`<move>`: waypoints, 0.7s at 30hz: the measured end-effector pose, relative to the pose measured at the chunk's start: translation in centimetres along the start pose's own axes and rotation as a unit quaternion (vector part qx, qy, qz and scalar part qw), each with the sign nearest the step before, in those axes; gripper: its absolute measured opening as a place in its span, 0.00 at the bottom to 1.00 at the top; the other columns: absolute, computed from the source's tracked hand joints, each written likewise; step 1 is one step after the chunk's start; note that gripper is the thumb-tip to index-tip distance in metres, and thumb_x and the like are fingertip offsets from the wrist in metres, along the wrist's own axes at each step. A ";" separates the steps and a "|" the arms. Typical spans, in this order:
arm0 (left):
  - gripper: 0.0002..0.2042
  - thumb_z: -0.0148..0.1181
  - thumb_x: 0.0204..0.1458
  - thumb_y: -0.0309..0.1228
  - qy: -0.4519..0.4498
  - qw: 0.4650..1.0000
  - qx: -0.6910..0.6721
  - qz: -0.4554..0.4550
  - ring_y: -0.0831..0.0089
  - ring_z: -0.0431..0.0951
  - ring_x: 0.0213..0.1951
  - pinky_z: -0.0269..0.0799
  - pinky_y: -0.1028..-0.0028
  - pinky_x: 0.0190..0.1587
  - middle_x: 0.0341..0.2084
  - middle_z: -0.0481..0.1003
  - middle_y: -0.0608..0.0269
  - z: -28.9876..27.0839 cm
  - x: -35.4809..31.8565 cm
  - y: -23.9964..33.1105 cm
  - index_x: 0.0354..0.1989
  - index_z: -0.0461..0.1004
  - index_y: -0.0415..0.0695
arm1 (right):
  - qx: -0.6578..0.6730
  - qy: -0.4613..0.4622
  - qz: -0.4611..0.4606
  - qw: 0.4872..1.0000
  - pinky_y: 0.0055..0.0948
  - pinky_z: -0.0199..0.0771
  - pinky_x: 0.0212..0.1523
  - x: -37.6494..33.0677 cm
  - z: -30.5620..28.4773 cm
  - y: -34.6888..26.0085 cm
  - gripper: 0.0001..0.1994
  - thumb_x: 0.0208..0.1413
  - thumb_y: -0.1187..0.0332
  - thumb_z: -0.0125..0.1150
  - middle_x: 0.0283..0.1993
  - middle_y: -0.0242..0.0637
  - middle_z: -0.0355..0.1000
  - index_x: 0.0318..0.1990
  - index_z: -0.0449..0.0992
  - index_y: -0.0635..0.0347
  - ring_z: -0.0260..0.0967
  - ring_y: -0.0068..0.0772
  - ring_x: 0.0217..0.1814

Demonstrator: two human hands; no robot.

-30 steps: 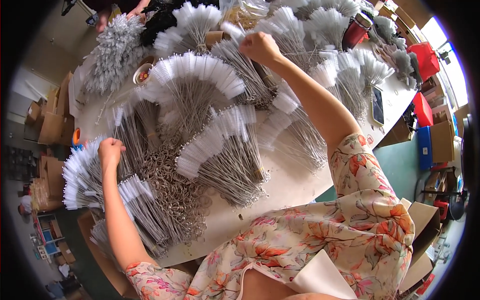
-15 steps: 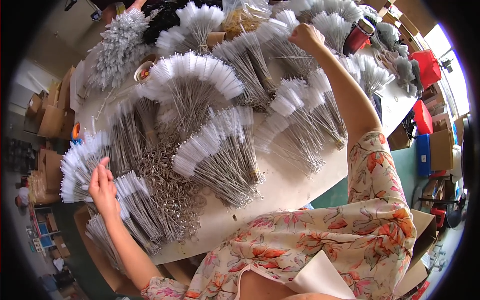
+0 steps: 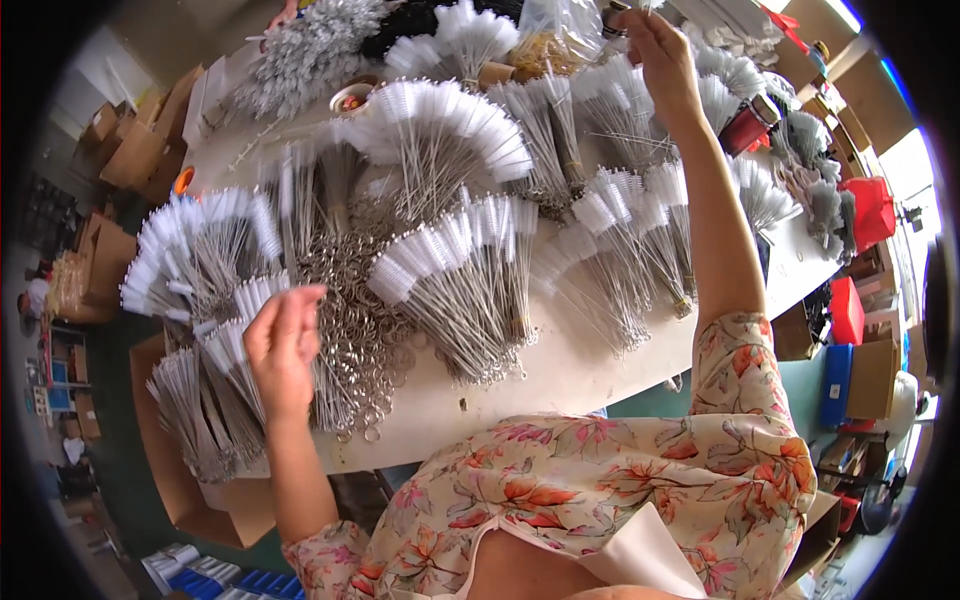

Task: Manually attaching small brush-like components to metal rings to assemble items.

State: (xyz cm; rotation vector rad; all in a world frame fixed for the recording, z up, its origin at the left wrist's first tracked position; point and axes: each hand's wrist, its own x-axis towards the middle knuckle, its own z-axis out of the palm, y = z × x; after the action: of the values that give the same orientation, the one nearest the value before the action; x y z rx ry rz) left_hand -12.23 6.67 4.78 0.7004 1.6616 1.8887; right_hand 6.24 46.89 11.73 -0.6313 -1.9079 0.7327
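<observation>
My left hand [image 3: 284, 350] hovers over bundles of white-bristled wire brushes [image 3: 215, 350] at the table's left, its fingers loosely bent and apart, with nothing visible in them. Beside it lies a heap of small metal rings [image 3: 365, 340]. My right hand [image 3: 662, 65] is stretched out to the far side, fingers drawn together. A bit of white shows above its fingertips at the picture's edge; what they hold is unclear. Fanned brushes with thin steel stems lie in the middle [image 3: 455, 280] and behind [image 3: 440, 130].
A dark red flask [image 3: 748, 125] stands among brush bundles at the far right. At the back are a round tub [image 3: 352, 97], a clear bag [image 3: 560, 35] and a large brush pile [image 3: 315, 55]. A cardboard box [image 3: 190, 480] sits below the table's left edge.
My right hand has moved farther away and slightly right. My left hand has shifted right toward the ring heap, its fingers more bent. The whole view has turned somewhat.
</observation>
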 end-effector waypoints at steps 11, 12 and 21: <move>0.07 0.51 0.50 0.17 -0.043 0.954 0.106 0.275 0.76 0.72 0.18 0.69 0.79 0.22 0.26 0.70 0.60 7.8 0.4 -2.2 0.37 0.69 0.37 | 0.447 -0.313 0.169 0.821 0.25 0.62 0.47 -18.5 11.3 -14.2 0.15 0.57 0.63 0.52 0.41 0.33 0.68 0.47 0.67 0.62 0.61 0.23 0.47; 0.06 0.52 0.50 0.17 -0.022 0.952 0.140 0.270 0.73 0.74 0.24 0.73 0.78 0.27 0.31 0.67 0.57 6.8 0.1 -2.7 0.36 0.66 0.35 | 0.505 -0.241 0.169 0.811 0.25 0.60 0.48 -18.8 11.8 -14.3 0.15 0.57 0.61 0.52 0.40 0.33 0.69 0.46 0.70 0.62 0.61 0.23 0.47; 0.08 0.56 0.45 0.18 -0.099 0.894 0.174 0.401 0.68 0.73 0.37 0.75 0.76 0.36 0.42 0.66 0.55 5.4 -5.5 -5.7 0.35 0.71 0.37 | 0.636 -0.217 0.407 0.618 0.22 0.70 0.36 -25.2 13.0 -11.1 0.09 0.60 0.66 0.46 0.32 0.32 0.70 0.39 0.69 0.62 0.67 0.21 0.33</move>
State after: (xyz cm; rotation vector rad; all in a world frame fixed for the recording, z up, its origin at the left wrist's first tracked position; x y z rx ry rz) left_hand -4.22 7.44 -0.51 1.8980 1.7300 1.9107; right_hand 3.33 18.96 0.00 -0.3059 -0.8276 2.6580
